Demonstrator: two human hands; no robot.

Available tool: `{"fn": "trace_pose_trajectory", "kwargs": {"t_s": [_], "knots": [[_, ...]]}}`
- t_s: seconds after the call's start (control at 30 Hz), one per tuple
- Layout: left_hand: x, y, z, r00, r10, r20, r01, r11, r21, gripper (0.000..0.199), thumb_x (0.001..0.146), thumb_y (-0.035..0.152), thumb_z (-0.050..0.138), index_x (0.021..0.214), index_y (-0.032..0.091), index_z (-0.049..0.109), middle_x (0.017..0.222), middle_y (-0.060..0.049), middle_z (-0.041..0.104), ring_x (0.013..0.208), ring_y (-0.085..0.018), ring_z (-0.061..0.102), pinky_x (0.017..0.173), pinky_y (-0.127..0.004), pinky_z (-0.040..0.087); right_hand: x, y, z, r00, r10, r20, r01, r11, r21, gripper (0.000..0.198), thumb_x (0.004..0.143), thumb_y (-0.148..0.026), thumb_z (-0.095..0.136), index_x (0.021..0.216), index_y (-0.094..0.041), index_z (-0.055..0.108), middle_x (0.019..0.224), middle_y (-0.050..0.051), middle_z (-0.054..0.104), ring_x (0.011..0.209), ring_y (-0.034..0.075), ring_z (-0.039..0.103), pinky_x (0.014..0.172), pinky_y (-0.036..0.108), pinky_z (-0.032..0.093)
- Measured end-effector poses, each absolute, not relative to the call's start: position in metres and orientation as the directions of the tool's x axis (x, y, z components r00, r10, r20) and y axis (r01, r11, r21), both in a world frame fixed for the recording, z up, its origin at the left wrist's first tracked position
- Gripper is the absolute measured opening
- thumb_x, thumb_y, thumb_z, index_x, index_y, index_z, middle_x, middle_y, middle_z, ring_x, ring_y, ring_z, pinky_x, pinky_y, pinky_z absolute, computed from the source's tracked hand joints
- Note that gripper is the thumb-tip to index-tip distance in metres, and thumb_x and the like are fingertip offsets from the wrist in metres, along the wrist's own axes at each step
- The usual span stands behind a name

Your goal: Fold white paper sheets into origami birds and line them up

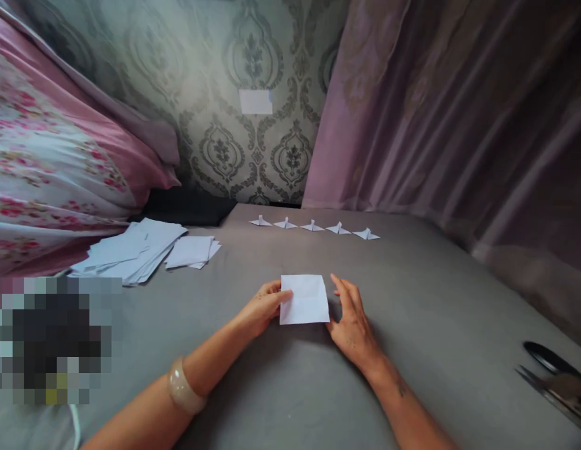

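Note:
A small white square of paper (305,301) is held up in front of me, above the grey tabletop. My left hand (267,306) pinches its left edge, thumb on top and fingers behind. At the paper's right edge is my right hand (351,319), its fingers apart and the index finger pointing up; its thumb is close to the lower right corner, partly hidden, and I cannot tell if it touches. Farther back, several folded white paper shapes (312,226) stand in a row, each with flat side points and a small upright middle.
To the left lie a spread stack of white sheets (131,250) and a smaller pile of paper squares (190,252). A black flat item (187,207) lies behind them. Scissors (553,381) rest at the right edge. Curtains (403,112) hang beside the patterned wall.

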State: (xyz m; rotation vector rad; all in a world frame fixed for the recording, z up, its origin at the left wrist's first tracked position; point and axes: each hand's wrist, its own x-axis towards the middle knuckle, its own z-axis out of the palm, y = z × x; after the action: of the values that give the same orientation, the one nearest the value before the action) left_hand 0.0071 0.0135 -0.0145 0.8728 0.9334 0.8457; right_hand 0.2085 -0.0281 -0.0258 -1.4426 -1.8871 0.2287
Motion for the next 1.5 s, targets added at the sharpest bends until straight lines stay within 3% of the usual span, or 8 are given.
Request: {"fn": "trace_pose_trajectory", "kwargs": {"t_s": [0.2, 0.3, 0.37, 0.47, 0.67, 1.03, 1.37, 1.5], "knots": [[0.008, 0.014, -0.018, 0.254, 0.911, -0.325, 0.005, 0.334, 0.942, 0.042, 0.077, 0.037, 0.058, 0.111, 0.013, 0.057, 0.103, -0.014, 0.067, 0.091, -0.024, 0.064, 0.078, -0.034, 0.050, 0.208, -0.032, -0.019, -0.356, 0.849, 0.392, 0.788, 0.498, -0.363, 0.046, 0.076, -0.002, 0.052, 0.110, -0.030, 0.065, 0.127, 0.007, 0.047, 0.116, 0.027, 0.043, 0.096, 0.047, 0.043], [0.000, 0.019, -0.015, 0.060, 0.998, 0.012, 0.349, -0.033, 0.936, 0.040, 0.082, 0.034, 0.050, 0.117, 0.017, 0.053, 0.117, -0.012, 0.059, 0.109, -0.025, 0.054, 0.096, -0.038, 0.041, 0.208, -0.033, -0.019, -0.380, 0.866, 0.324, 0.787, 0.487, -0.380, 0.040, 0.078, -0.003, 0.052, 0.106, -0.026, 0.067, 0.121, 0.008, 0.053, 0.114, 0.025, 0.044, 0.097, 0.042, 0.043], [-0.009, 0.021, -0.012, 0.190, 0.957, 0.218, 0.504, -0.285, 0.815, 0.041, 0.076, 0.020, 0.047, 0.116, 0.019, 0.055, 0.127, -0.010, 0.053, 0.121, -0.026, 0.042, 0.105, -0.043, 0.032, 0.208, -0.033, -0.019, -0.366, 0.882, 0.296, 0.786, 0.464, -0.408, 0.038, 0.079, -0.004, 0.052, 0.107, -0.025, 0.067, 0.118, 0.009, 0.054, 0.113, 0.023, 0.045, 0.097, 0.039, 0.043], [-0.024, 0.021, -0.004, 0.520, 0.849, 0.098, 0.555, -0.423, 0.716, 0.046, 0.067, 0.007, 0.042, 0.106, 0.021, 0.061, 0.126, -0.008, 0.053, 0.123, -0.025, 0.040, 0.106, -0.043, 0.031, 0.207, -0.033, -0.019, -0.334, 0.900, 0.282, 0.782, 0.431, -0.450, 0.035, 0.079, -0.006, 0.053, 0.106, -0.024, 0.067, 0.116, 0.008, 0.056, 0.110, 0.022, 0.046, 0.096, 0.038, 0.043], [-0.036, 0.019, 0.009, 0.640, 0.759, -0.119, 0.627, -0.426, 0.653, 0.035, 0.070, 0.015, 0.055, 0.104, 0.023, 0.061, 0.136, -0.007, 0.041, 0.126, -0.028, 0.035, 0.102, -0.042, 0.036, 0.205, -0.029, -0.020, -0.241, 0.925, 0.292, 0.754, 0.368, -0.544, 0.019, 0.084, -0.017, 0.056, 0.095, -0.024, 0.069, 0.109, 0.006, 0.059, 0.102, 0.021, 0.051, 0.090, 0.037, 0.045], [-0.015, 0.022, -0.013, 0.358, 0.932, 0.057, 0.733, -0.319, 0.601, 0.030, 0.083, 0.037, 0.054, 0.065, 0.015, 0.064, 0.123, -0.010, 0.055, 0.112, -0.030, 0.044, 0.095, -0.047, 0.038, 0.199, -0.014, -0.026, -0.102, 0.954, 0.284, 0.802, 0.248, -0.544, 0.018, 0.086, -0.027, 0.054, 0.074, -0.018, 0.064, 0.105, 0.008, 0.059, 0.096, 0.021, 0.053, 0.088, 0.036, 0.045], [-0.013, 0.023, -0.034, 0.322, 0.927, 0.191, 0.789, -0.374, 0.487, 0.026, 0.081, 0.034, 0.058, 0.062, 0.016, 0.063, 0.118, -0.010, 0.057, 0.104, -0.028, 0.048, 0.088, -0.044, 0.041, 0.200, -0.013, -0.028, -0.008, 0.961, 0.277, 0.864, 0.147, -0.482, 0.016, 0.082, -0.028, 0.059, 0.070, -0.019, 0.057, 0.099, 0.009, 0.057, 0.093, 0.023, 0.053, 0.085, 0.038, 0.044], [-0.013, 0.022, -0.036, 0.338, 0.905, 0.258, 0.838, -0.414, 0.355, 0.018, 0.081, 0.033, 0.059, 0.086, 0.016, 0.061, 0.118, -0.011, 0.055, 0.104, -0.029, 0.048, 0.086, -0.045, 0.042, 0.203, -0.012, -0.029, -0.015, 0.962, 0.272, 0.864, 0.149, -0.480, 0.012, 0.083, -0.025, 0.059, 0.074, -0.019, 0.055, 0.092, 0.008, 0.057, 0.087, 0.022, 0.054, 0.081, 0.037, 0.046]]}}
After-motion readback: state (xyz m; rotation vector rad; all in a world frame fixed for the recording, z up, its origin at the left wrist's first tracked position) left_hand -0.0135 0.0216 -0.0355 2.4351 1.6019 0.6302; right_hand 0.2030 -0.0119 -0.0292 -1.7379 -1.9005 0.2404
